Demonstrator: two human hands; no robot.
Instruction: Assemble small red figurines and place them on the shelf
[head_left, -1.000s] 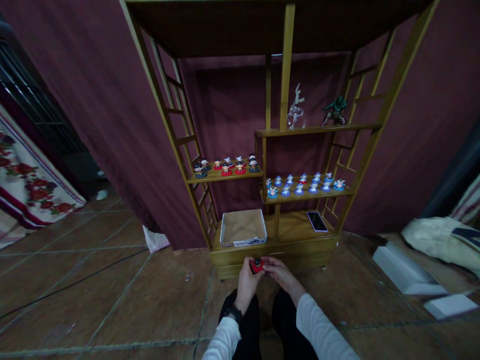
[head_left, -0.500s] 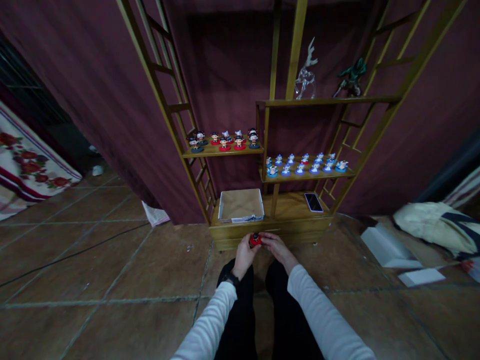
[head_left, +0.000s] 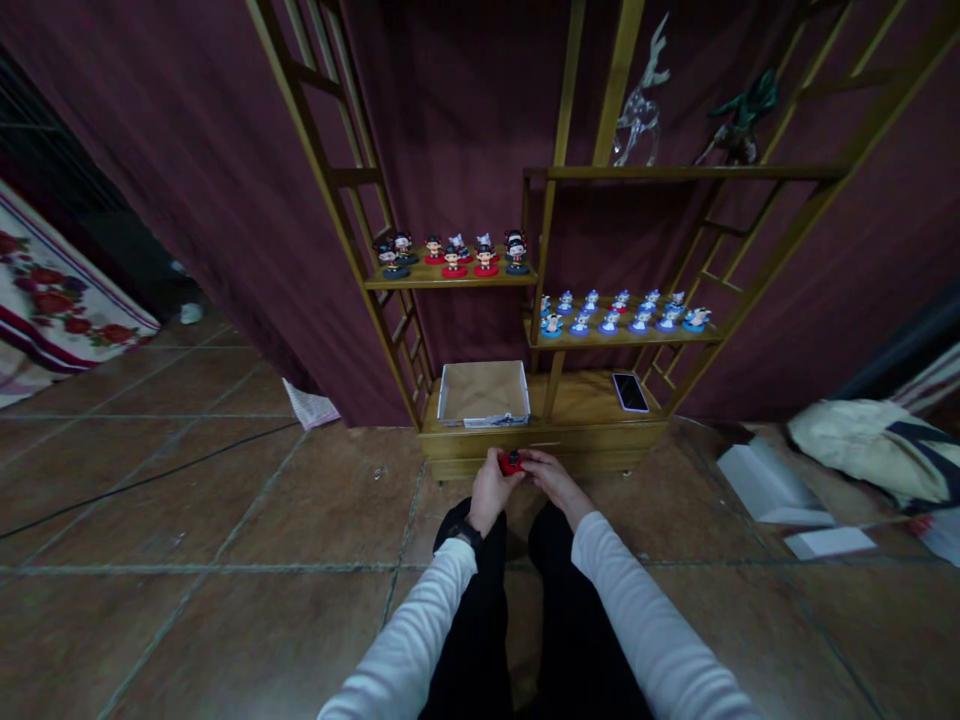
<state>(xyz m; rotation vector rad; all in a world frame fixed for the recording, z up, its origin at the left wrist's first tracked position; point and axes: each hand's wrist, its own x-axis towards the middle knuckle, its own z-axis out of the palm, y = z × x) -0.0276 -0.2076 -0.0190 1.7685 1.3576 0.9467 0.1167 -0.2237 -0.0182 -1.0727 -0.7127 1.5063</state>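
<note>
Between my two hands is a small figurine with a red base and a dark top. My left hand is closed on it from the left, a dark watch on that wrist. The fingers of my right hand pinch it from the right. Both hands are just in front of the cabinet's lower drawer front. Above them, a shallow open box with a brown inside sits on the bottom shelf. The figurine's details are too small to make out.
Figurines on red and dark bases stand on the left shelf; bluish ones stand on the right shelf. A phone lies at bottom right. A clear deer statue and a green figure stand higher. White boxes lie on the floor.
The view has tilted slightly and come closer to the shelves. Both hands stay around the figurine, which looks slightly turned.
</note>
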